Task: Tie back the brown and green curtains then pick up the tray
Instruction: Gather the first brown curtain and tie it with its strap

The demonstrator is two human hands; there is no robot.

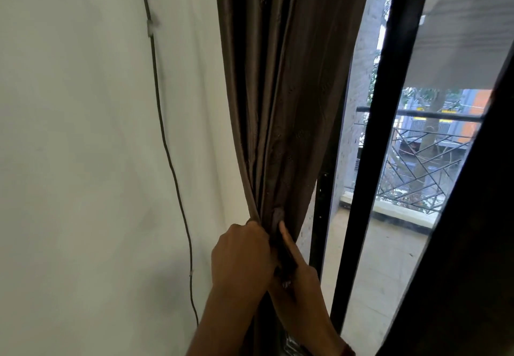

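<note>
The brown curtain (pixel 281 83) hangs in the middle of the view, gathered into a tight bunch at its lower part. My left hand (pixel 242 258) is closed around the gathered folds from the left. My right hand (pixel 299 275) grips the same bunch from the right, with one finger stretched up along the fabric. A darker strip of cloth sits between my two hands; whether it is a tie-back I cannot tell. No green curtain and no tray are in view.
A white wall (pixel 83 161) fills the left, with a thin dark cable (pixel 167 144) running down it. A black window frame (pixel 372 138) stands right of the curtain. Beyond the glass lie a balcony floor and a metal railing (pixel 417 155).
</note>
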